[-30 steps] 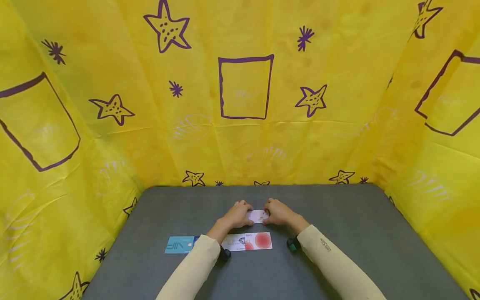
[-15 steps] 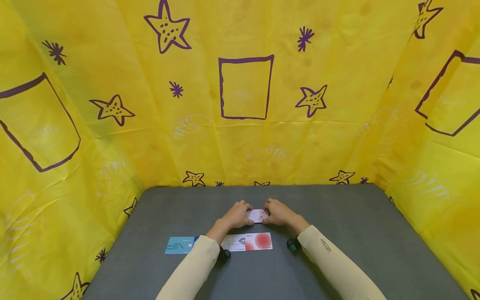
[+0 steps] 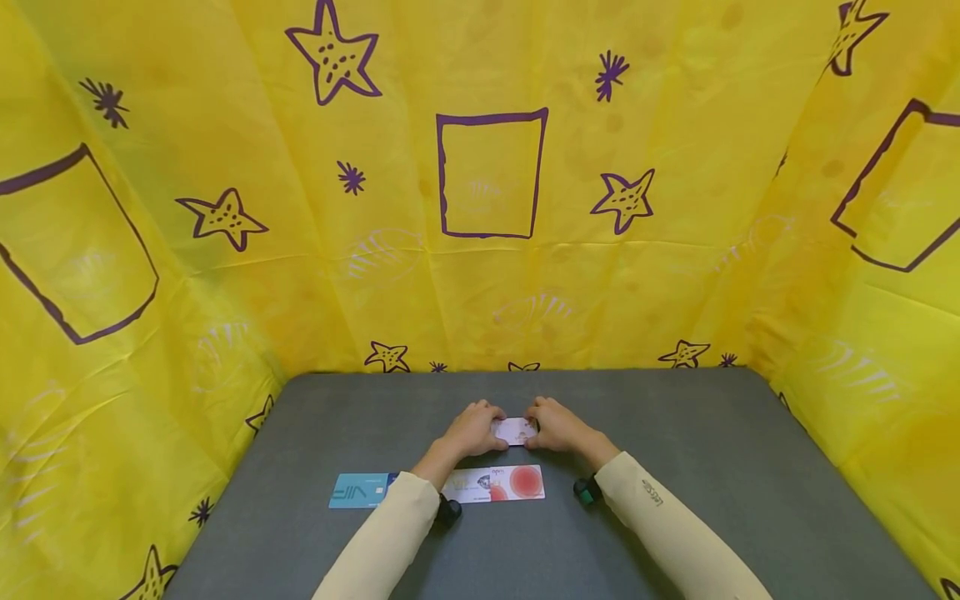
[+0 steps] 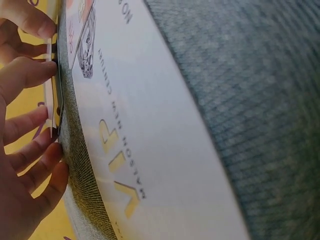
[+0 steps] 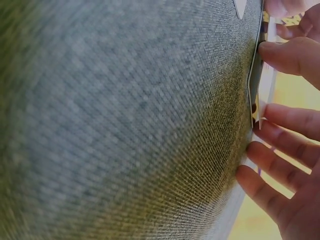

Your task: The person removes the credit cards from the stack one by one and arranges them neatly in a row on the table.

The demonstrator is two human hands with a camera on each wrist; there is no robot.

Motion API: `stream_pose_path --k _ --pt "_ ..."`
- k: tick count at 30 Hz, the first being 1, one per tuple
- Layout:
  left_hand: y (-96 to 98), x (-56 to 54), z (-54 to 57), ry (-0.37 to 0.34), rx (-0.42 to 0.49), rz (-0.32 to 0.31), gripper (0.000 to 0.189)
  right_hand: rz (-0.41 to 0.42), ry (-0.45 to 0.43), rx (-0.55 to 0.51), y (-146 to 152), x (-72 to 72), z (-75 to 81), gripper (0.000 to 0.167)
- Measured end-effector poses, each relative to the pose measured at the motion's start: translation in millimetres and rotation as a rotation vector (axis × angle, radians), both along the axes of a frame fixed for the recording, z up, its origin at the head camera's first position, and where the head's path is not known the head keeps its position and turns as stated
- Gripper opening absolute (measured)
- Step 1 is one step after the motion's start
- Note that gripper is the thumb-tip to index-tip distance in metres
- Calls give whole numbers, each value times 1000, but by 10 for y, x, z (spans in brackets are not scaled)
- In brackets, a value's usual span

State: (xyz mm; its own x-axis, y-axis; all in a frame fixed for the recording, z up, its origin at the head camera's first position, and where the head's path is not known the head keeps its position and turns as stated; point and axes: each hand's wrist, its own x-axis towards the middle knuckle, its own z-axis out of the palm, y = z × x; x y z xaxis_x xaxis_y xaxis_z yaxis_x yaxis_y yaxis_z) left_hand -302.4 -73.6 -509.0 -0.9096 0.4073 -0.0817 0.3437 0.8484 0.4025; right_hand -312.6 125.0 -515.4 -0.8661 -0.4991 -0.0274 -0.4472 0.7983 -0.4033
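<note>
At the middle of the table, a pale card (image 3: 513, 432) with faint print is pinched between both hands. My left hand (image 3: 472, 429) grips its left end with thumb and fingers. The right hand (image 3: 562, 427) pinches the opposite end in the same way. Seen edge-on in the right wrist view, a pale card (image 5: 267, 80) stands close beside another thin, slightly bent edge between thumb and fingers. How many layers there are, I cannot tell. The left wrist view also shows the left fingers (image 4: 32, 120) spread along these edges, the lower fingertips close to the cloth.
Nearer me lies a row of cards: a teal VIP card (image 3: 358, 492), a dark blue one (image 3: 391, 478) mostly behind the left sleeve, a white VIP card (image 3: 467, 485) and a card with a red circle (image 3: 523, 482). Yellow patterned cloth (image 3: 480, 300) surrounds the grey table (image 3: 675, 467).
Hardly anything differs. Both hands keep holding the pale card in nearly the same place, and the row of cards stays as it was.
</note>
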Motion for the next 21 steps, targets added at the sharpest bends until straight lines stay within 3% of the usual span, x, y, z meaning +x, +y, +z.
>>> stream_pose_path --k 9,15,21 --pt "3 9 7 -1 9 11 49 -10 -22 -19 -10 8 23 41" --pt "-11 14 -7 35 24 2 51 20 29 -25 18 27 62 41" --pt "-27 27 53 72 67 -19 53 13 81 -48 55 13 128 41"
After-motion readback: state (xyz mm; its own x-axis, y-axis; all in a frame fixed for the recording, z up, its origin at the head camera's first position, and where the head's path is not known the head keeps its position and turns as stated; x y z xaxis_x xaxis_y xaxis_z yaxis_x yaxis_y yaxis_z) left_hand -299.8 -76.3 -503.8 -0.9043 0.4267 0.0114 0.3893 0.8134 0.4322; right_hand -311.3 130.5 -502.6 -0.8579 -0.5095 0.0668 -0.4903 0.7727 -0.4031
